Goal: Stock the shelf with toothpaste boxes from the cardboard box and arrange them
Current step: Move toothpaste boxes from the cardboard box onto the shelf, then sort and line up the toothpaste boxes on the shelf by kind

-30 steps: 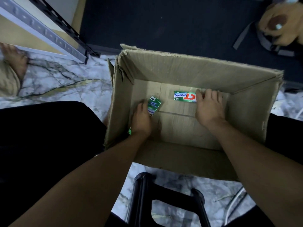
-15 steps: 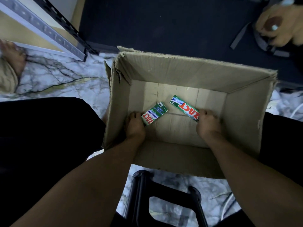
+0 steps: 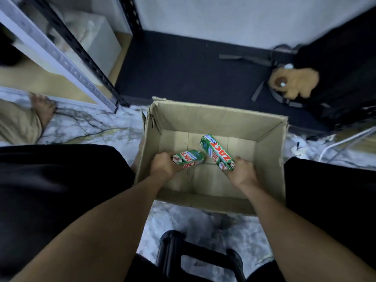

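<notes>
An open cardboard box point(image 3: 215, 117) stands on the marble floor between my knees. My left hand point(image 3: 163, 165) grips one end of a green toothpaste box point(image 3: 190, 158), lifted off the bottom at the box's left side. A second green toothpaste box point(image 3: 216, 152) is gripped at its near end by my right hand point(image 3: 242, 173) and points up and away. Nothing else shows on the cardboard box's bottom. The shelf point(image 3: 67, 64), a metal rack with perforated uprights, stands at the upper left.
Another person's foot point(image 3: 43, 107) rests on the floor by the shelf's base. A dark mat point(image 3: 183, 70) lies behind the cardboard box, with a brown plush toy point(image 3: 293, 82) and a black bag at the right. A black stool point(image 3: 195, 255) sits below me.
Both hands closed round the two toothpaste boxes and raised them off the cardboard box's bottom. The view tilted up, so the shelf and the wall came into sight.
</notes>
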### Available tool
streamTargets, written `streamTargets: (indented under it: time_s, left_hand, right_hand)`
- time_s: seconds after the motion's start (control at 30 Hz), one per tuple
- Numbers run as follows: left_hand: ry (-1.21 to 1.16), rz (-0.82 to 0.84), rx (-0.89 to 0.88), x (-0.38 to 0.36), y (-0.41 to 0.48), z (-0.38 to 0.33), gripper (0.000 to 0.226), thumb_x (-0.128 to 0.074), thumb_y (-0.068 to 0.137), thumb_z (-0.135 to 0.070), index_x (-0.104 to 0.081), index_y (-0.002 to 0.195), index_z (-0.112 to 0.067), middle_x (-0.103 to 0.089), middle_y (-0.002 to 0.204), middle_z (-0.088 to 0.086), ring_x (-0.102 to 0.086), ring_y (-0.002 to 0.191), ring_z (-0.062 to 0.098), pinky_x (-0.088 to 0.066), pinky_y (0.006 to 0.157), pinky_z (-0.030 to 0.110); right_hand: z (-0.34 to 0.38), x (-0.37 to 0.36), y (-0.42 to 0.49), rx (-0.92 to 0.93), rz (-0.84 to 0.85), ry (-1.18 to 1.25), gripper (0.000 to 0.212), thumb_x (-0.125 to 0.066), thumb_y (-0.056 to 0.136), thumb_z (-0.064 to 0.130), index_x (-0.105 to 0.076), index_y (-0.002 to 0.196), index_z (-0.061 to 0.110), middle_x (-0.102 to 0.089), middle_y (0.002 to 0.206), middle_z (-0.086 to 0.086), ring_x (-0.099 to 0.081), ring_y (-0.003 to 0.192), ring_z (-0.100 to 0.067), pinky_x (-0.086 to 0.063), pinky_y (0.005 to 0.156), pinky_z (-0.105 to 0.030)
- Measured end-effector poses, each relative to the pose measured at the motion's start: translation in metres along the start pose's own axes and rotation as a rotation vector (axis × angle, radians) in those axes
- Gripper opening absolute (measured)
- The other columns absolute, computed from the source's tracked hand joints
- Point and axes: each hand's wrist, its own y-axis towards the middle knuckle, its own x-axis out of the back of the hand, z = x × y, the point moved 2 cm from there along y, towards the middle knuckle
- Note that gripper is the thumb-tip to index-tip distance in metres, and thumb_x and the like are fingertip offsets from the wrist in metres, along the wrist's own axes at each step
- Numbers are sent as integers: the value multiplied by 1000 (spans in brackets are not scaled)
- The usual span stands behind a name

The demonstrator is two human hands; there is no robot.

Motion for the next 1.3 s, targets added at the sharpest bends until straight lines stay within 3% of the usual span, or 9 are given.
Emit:
streamTargets:
  time_s: [0.2,0.37,0.57,0.7,0.8,0.9,1.03,1.2,1.3]
  left_hand:
    - [-106,-192,-257,79,-43,-39,54,-80,62,-63,-69,108,-36,-75,96,-12,-69,85,9,-57,74,30]
    - [-110,-326,-479,157,-89,-78,52,-87,70,-29,-70,117,-17,-74,107,0,-68,92,12,-49,78,23]
    - [-28,-499,-652,253,-142,-112,62,-88,69,-35,-67,124,-16,-71,112,3,-59,86,7,-37,68,10]
    - [-53,-593,-742,312,-184,-132,62,-87,69,-37,-67,125,-19,-71,114,0,-62,89,5,-42,75,17]
    - [-47,-681,-805,350,-209,-142,61,-86,72,-39,-65,127,-21,-70,114,-4,-62,92,4,-45,74,13]
    - [-65,-768,-859,383,-227,-153,60,-85,74,-37,-65,128,-21,-68,115,-6,-61,93,3,-42,74,7]
    - [-94,-840,-899,417,-234,-169,60,-84,74,-38,-64,128,-22,-70,115,-4,-63,98,6,-51,86,24]
    - [-216,-972,-842,451,-225,-184,59,-85,73,-41,-68,125,-22,-71,110,-6,-61,89,0,-38,72,0]
    - [-341,-1036,-770,468,-214,-189,57,-83,73,-43,-68,125,-23,-72,108,-6,-62,88,2,-38,70,2]
  right_hand:
    - [27,64,-40,126,-157,90,33,-70,88,31,-66,110,7,-71,104,-16,-67,94,-32,-45,66,-29]
    - [55,128,-73,213,-323,147,37,-64,89,45,-69,106,13,-74,95,-14,-68,88,-34,-49,66,-33]
    - [90,212,-126,403,-484,214,32,-65,91,41,-69,104,13,-73,94,-8,-66,82,-25,-50,68,-32]
    - [115,269,-166,482,-582,210,29,-62,93,40,-66,102,13,-66,86,3,-54,72,-15,-36,50,-18]
    - [134,306,-190,583,-650,259,32,-61,93,43,-67,100,12,-69,83,0,-57,69,-17,-39,55,-29]
    - [154,338,-207,650,-691,282,31,-58,94,44,-66,101,16,-69,82,1,-59,72,-16,-44,61,-33]
    - [188,378,-217,741,-783,256,31,-57,93,45,-67,102,17,-70,87,1,-60,77,-15,-45,64,-32]
    - [226,421,-202,767,-840,219,37,-60,92,47,-66,108,14,-70,91,0,-63,76,-14,-54,65,-36]
    - [251,437,-183,758,-851,189,39,-59,93,49,-65,109,14,-70,91,2,-61,69,-7,-50,56,-28]
